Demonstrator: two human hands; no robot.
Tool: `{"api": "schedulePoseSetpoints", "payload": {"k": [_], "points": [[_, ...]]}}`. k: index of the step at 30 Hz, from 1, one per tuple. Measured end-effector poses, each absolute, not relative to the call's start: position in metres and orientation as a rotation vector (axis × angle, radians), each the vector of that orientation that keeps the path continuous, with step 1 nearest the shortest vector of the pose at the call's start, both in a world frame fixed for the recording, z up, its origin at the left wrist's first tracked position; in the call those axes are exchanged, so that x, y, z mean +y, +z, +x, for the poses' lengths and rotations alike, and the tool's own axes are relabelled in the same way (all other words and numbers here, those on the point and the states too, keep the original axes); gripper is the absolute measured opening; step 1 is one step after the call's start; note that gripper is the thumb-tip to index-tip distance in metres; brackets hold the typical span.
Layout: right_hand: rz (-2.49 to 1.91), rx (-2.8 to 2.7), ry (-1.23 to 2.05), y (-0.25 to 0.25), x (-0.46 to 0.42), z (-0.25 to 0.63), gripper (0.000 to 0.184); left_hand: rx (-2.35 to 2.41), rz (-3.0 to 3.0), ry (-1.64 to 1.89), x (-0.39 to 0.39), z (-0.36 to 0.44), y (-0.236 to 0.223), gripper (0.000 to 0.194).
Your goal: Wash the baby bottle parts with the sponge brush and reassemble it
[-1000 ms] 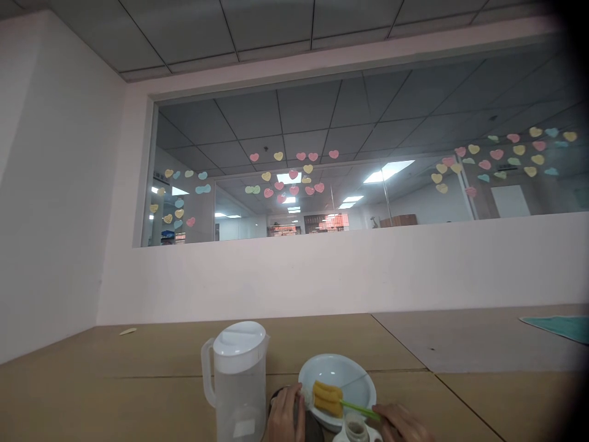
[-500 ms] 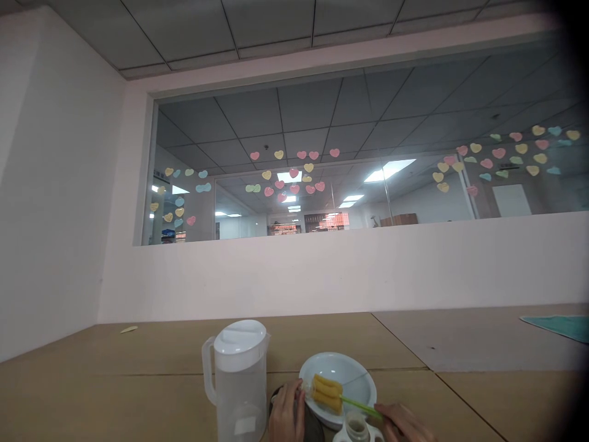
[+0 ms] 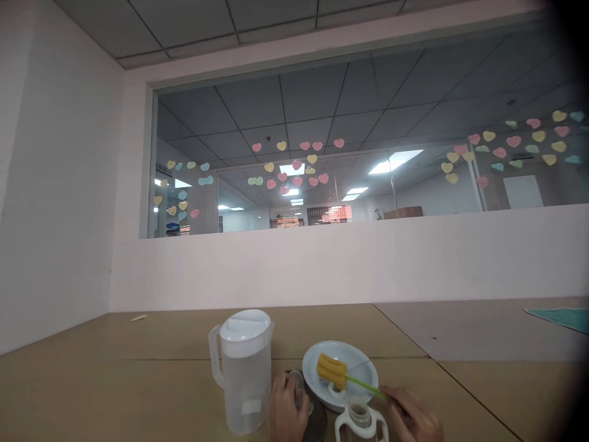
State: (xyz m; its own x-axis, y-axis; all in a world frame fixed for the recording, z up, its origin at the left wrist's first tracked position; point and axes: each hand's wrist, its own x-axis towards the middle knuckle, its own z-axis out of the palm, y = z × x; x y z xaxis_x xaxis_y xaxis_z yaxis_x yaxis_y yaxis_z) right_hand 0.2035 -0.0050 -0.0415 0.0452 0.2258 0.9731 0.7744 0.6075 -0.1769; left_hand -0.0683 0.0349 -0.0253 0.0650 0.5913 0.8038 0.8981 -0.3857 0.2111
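Observation:
My right hand (image 3: 409, 412) is closed on the green handle of a sponge brush (image 3: 332, 369), whose yellow sponge head is over the pale bowl (image 3: 368, 374). My left hand (image 3: 288, 408) has its fingers wrapped round a small clear piece (image 3: 298, 383), maybe a cap or cover; its kind is unclear. Below that hand is a dark round item (image 3: 317, 423), partly covered. A small white ring (image 3: 335, 390) shows in the bowl under the sponge. Between my hands stands an open-necked bottle with a white two-handled collar (image 3: 344, 423), cut off by the frame's lower edge.
Left of my hands stands a lidded translucent pitcher (image 3: 246, 380) on the brown table (image 3: 138, 387). A teal cloth (image 3: 564, 319) lies at the far right, and a small pale scrap (image 3: 138, 318) at the back left. Behind the table rises a wall (image 3: 276, 270) with a window.
The sponge head and the clear piece in my left hand, close together before, are now apart. My left hand has drawn lower. The view has also tilted slightly, shifting everything.

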Motion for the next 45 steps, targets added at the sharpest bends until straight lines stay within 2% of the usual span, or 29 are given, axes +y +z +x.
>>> {"api": "schedulePoseSetpoints", "payload": {"k": [8,12,18,23,28,31,38,42,45], "points": [[-0.971,-1.504,-0.469,-0.042,-0.009,0.207,0.024,-1.652,-2.153,-0.943,0.024,-0.063,-0.023,0.009],[-0.999,-1.478,-0.446,-0.041,-0.009,0.207,0.023,-1.595,-2.157,-1.024,0.020,-0.061,-0.016,0.007],[-1.152,-1.311,-0.420,-0.038,-0.006,0.211,0.027,-1.506,-2.148,-1.260,0.018,-0.046,0.008,0.020],[-1.215,-1.249,-0.343,-0.034,-0.006,0.212,0.030,-1.597,-2.477,-0.843,0.039,-0.016,0.024,0.027],[-1.292,-1.215,-0.309,-0.033,-0.006,0.210,0.032,-1.767,-2.604,-0.578,0.071,0.012,0.025,0.010],[-1.358,-1.199,-0.312,-0.031,-0.007,0.210,0.033,-1.819,-2.658,-0.533,0.077,0.018,0.024,0.009],[-1.521,-1.040,-0.333,-0.027,-0.010,0.213,0.036,-1.594,-2.684,-1.015,0.050,-0.002,0.026,0.022],[-1.448,-1.107,-0.367,-0.028,-0.010,0.209,0.035,-1.334,-2.706,-1.562,0.038,-0.028,0.019,0.020],[-1.501,-1.101,-0.355,-0.028,-0.009,0.209,0.035,-1.412,-2.593,-1.680,0.033,-0.052,0.008,0.018]]}}
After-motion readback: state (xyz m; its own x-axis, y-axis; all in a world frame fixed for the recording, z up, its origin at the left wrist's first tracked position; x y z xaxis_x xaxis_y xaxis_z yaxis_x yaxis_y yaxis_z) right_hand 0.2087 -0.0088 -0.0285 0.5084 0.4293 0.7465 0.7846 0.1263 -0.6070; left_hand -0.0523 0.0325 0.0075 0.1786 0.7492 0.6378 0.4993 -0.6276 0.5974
